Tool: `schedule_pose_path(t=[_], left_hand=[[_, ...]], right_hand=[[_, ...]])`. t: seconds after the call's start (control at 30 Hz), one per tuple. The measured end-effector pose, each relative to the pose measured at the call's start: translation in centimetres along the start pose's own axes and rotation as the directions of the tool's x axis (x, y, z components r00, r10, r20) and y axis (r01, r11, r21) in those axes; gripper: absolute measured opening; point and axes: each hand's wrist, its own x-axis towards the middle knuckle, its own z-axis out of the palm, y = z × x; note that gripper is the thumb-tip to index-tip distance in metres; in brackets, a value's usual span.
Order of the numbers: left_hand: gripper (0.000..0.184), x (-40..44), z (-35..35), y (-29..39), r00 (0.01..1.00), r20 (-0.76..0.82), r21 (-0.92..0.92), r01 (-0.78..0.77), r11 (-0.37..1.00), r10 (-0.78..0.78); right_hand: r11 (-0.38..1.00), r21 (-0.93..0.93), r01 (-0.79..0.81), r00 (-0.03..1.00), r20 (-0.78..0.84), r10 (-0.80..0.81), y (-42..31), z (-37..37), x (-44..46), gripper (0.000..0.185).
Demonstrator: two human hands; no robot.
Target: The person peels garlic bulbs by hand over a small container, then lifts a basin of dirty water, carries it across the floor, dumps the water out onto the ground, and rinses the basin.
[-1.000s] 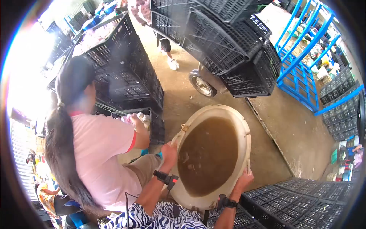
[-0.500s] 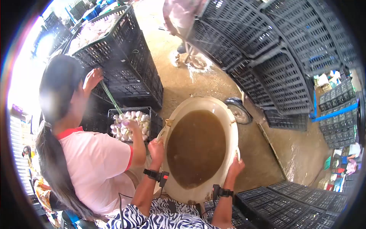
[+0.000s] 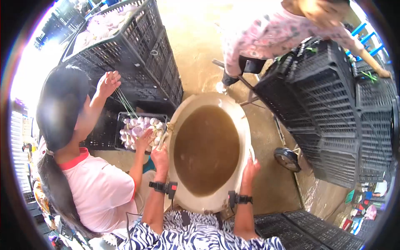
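Note:
A large pale tub [image 3: 244, 129] of murky brown water [image 3: 206, 150] is in front of my body. Closed round the handle on its left side is my left hand [image 3: 160, 157]. My right hand [image 3: 250, 168] grips the handle on the right side. Both wrists wear black straps with small devices. Just beyond my left hand, a black crate [image 3: 120, 121] holds whitish-purple bulbs [image 3: 137, 130], and a co-worker in a pink shirt reaches over it, one hand on the bulbs and the other raised with green stalks [image 3: 123, 100].
Tall stacked black crates [image 3: 141, 54] stand at the upper left. At the right, another person leans over a wheeled cart [image 3: 287, 159] loaded with black crates [image 3: 325, 112]. More black crates [image 3: 287, 233] lie at the lower right. The floor [image 3: 200, 54] looks wet.
The tub and my hands have shifted left in view. The loaded cart has moved right and down, and the person at it has come into fuller view. The co-worker's raised hand is higher.

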Motion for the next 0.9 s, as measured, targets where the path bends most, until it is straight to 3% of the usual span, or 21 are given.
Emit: schedule_pose_path(t=[0.03, 0.1, 0.17, 0.23, 0.33, 0.47, 0.53, 0.57, 0.6, 0.63, 0.67, 0.7, 0.73, 0.8, 0.83, 0.9], left_hand=[[0.017, 0.3, 0.7, -0.7, 0.998, -0.061, -0.165, -0.025, 0.986, 0.015], [0.016, 0.9, 0.8, 0.7, 0.991, -0.114, -0.151, -0.088, 0.985, 0.071], [0.016, 1.3, 1.4, 1.2, 0.980, -0.163, -0.136, -0.133, 0.982, 0.110], [0.018, 2.1, 1.7, 0.8, 0.987, -0.162, -0.225, -0.045, 0.973, 0.009], [0.022, 4.4, 3.1, -1.3, 0.986, -0.150, -0.217, 0.040, 0.975, -0.074], [0.021, 8.5, 5.1, -1.9, 0.987, -0.161, -0.345, -0.046, 0.937, -0.010], [0.019, 11.5, 6.3, -3.2, 0.936, -0.245, 0.172, -0.215, 0.961, 0.253], [0.019, 12.6, 7.1, -3.7, 0.931, -0.231, 0.252, -0.221, 0.942, 0.281], [0.019, 13.6, 7.3, -2.5, 0.934, -0.224, 0.242, -0.224, 0.944, 0.279], [0.020, 14.4, 7.3, 0.0, 0.989, -0.146, 0.049, -0.028, 0.998, 0.035], [0.024, 15.4, 7.9, 1.4, 0.981, -0.015, -0.122, 0.190, 0.974, -0.193], [0.031, 16.5, 9.4, 1.4, 0.969, -0.131, -0.127, 0.194, 0.973, -0.210], [0.031, 18.1, 10.2, 1.4, 0.974, -0.107, -0.130, 0.184, 0.974, -0.198], [0.031, 20.5, 11.9, 2.0, 0.988, -0.093, 0.156, 0.136, 0.978, -0.122], [0.033, 21.5, 12.3, 2.1, 0.998, -0.029, 0.116, 0.062, 0.991, -0.059], [0.032, 24.7, 14.5, 3.2, 0.998, -0.058, 0.122, 0.017, 0.992, -0.010]], right_hand=[[0.994, -0.086, -0.074, 0.996, 0.049, 0.078, -0.1, 0.0, 0.3, 0.024], [0.978, -0.169, -0.119, 0.986, 0.098, 0.137, -1.3, 1.6, 2.6, 0.023], [0.998, -0.033, 0.062, 0.997, 0.054, -0.060, -2.3, 3.2, 3.7, 0.022], [0.997, -0.074, 0.025, 0.995, 0.093, -0.018, -3.8, 3.7, 4.9, 0.022], [0.993, -0.117, -0.021, 0.986, 0.163, 0.040, -4.8, 5.7, 7.3, 0.021], [0.999, -0.032, -0.036, 0.983, 0.179, 0.041, -4.5, 9.3, 10.6, 0.021], [0.997, -0.070, -0.038, 0.987, 0.153, 0.049, -5.2, 11.7, 11.7, 0.021], [0.994, -0.100, -0.042, 0.988, 0.144, 0.057, -5.6, 12.7, 12.3, 0.021], [0.994, -0.107, -0.040, 0.990, 0.133, 0.054, -5.8, 13.5, 13.0, 0.021], [0.991, -0.130, -0.015, 0.989, 0.145, 0.034, -6.0, 14.2, 13.7, 0.021], [0.988, -0.155, 0.007, 0.988, 0.151, 0.017, -6.2, 15.0, 14.4, 0.021], [0.988, -0.156, 0.002, 0.991, 0.134, 0.019, -5.7, 15.9, 15.0, 0.021], [0.973, -0.230, 0.023, 0.992, 0.130, 0.007, -4.9, 16.8, 15.6, 0.021], [0.926, -0.347, 0.151, 0.986, 0.124, -0.115, -4.3, 18.5, 18.2, 0.023], [0.941, -0.299, 0.160, 0.985, 0.115, -0.131, -4.9, 19.0, 19.0, 0.023], [0.958, -0.237, 0.161, 0.986, 0.085, -0.144, -6.5, 21.1, 20.6, 0.023]])
